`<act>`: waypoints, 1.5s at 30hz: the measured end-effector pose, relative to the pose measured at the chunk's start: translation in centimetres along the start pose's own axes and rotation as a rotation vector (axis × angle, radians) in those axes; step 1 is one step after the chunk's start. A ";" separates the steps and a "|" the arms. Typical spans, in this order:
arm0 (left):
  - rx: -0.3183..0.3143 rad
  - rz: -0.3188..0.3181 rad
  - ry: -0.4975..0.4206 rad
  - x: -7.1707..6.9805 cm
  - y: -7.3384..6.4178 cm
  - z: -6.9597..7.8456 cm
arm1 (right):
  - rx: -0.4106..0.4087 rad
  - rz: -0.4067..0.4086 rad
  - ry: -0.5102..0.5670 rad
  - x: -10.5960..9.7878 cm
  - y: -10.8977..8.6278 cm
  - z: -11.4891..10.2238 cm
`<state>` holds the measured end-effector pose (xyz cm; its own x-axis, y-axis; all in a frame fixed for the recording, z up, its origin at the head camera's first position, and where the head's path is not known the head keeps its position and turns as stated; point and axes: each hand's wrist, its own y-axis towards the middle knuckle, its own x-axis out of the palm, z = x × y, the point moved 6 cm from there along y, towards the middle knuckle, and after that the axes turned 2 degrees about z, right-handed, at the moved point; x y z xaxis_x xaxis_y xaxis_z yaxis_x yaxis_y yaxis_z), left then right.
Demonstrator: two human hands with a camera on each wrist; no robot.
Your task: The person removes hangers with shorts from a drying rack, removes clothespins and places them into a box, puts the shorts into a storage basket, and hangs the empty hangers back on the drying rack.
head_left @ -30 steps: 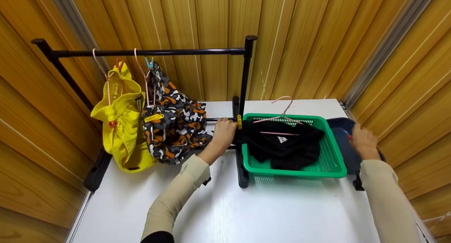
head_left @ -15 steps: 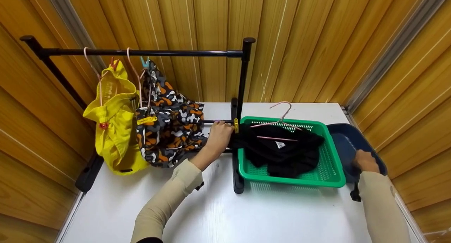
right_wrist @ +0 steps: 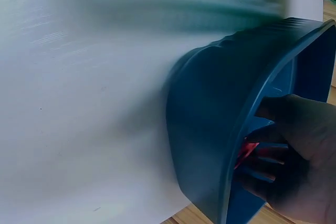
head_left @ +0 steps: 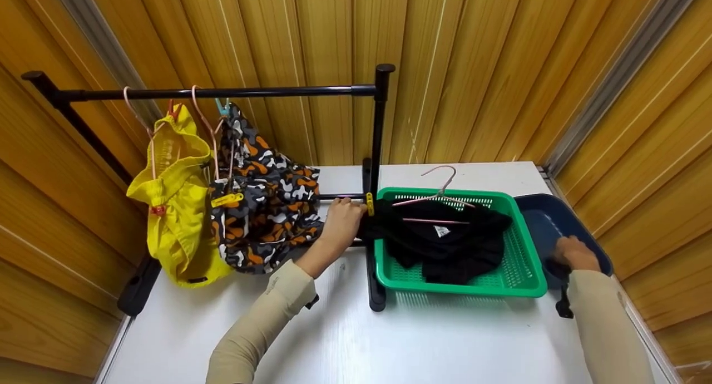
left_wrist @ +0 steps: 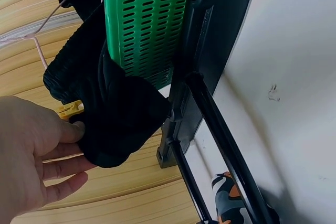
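My left hand (head_left: 342,222) pinches the left edge of a black garment (head_left: 473,245) with a gathered waistband, just beside a yellow clothespin (left_wrist: 71,109) clipped to it. In the left wrist view the thumb presses the cloth and the other fingers spread behind. A pink hanger (head_left: 439,197) sits inside the waistband, its hook pointing up. The garment lies over a green basket (head_left: 384,278). My right hand (head_left: 578,253) is down inside a blue basin (right_wrist: 210,114), fingers curled around a small red clothespin (right_wrist: 247,151), partly hidden by the fingers.
A black rack (head_left: 239,92) stands left of the basket, its right foot alongside it. Yellow shorts (head_left: 181,217) and camouflage-print shorts (head_left: 272,206) hang there on pink hangers, with clothespins attached. The white table (head_left: 445,339) meets wooden panel walls (head_left: 322,50).
My right hand has lowered deeper into the blue basin, and the red piece seen beside its fingers is now hidden in the head view. The left hand keeps its pinch; the head view has shifted slightly.
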<state>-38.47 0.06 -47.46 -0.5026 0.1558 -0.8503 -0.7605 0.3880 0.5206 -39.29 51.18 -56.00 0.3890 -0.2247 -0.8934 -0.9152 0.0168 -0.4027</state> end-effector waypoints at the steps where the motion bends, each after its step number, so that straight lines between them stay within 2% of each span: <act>1: -0.001 -0.004 -0.007 0.0 0.0 0.0 | -0.005 0.017 -0.006 -0.3 -0.1 -0.3; 5: -0.007 -0.016 -0.041 0.0 0.4 -0.5 | -0.040 0.109 -0.011 -2.6 0.0 -2.0; 8: -0.036 -0.020 -0.090 0.0 1.0 -1.3 | -0.100 0.164 0.016 -5.3 0.1 -4.5; 11: -0.095 -0.032 -0.188 0.2 1.5 -2.5 | -0.180 0.181 0.011 -7.9 -0.4 -8.2; 13: -0.131 -0.041 -0.254 0.4 1.5 -3.3 | -0.214 0.170 -0.034 -9.1 -1.2 -11.0; 16: -0.164 -0.052 -0.337 0.7 1.3 -4.2 | -0.258 0.113 -0.090 -9.8 -2.5 -15.5; 19: -0.196 -0.074 -0.387 1.0 0.7 -4.8 | -0.332 0.049 -0.103 -9.3 -4.0 -20.0; 21: -0.224 -0.096 -0.420 1.2 0.3 -5.1 | -0.414 0.054 -0.104 -8.8 -5.0 -23.0; 23: -0.248 -0.112 -0.444 1.3 -0.1 -5.2 | -0.504 0.107 -0.119 -8.3 -5.9 -25.9; 26: -0.256 -0.111 -0.471 1.2 -0.2 -5.2 | -0.623 0.227 -0.130 -7.5 -7.1 -30.0; 32: -0.230 -0.150 -0.462 1.3 -0.5 -4.7 | -0.802 0.404 -0.006 -5.5 -8.1 -36.7; 35: -0.211 -0.165 -0.448 1.2 -0.7 -4.4 | -0.865 0.491 0.055 -4.7 -7.9 -39.0; 38: -0.200 -0.157 -0.432 1.0 -0.9 -4.1 | -0.875 0.555 0.084 -4.0 -7.2 -40.6; 45: -0.160 -0.165 -0.411 1.2 -1.4 -3.0 | -0.843 0.531 0.092 -1.9 -5.6 -41.4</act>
<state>-39.22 -3.01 -48.96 -0.1897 0.4633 -0.8657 -0.8867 0.2978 0.3537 -39.24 11.17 -43.83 -0.0691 -0.4639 -0.8832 -0.7579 -0.5513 0.3489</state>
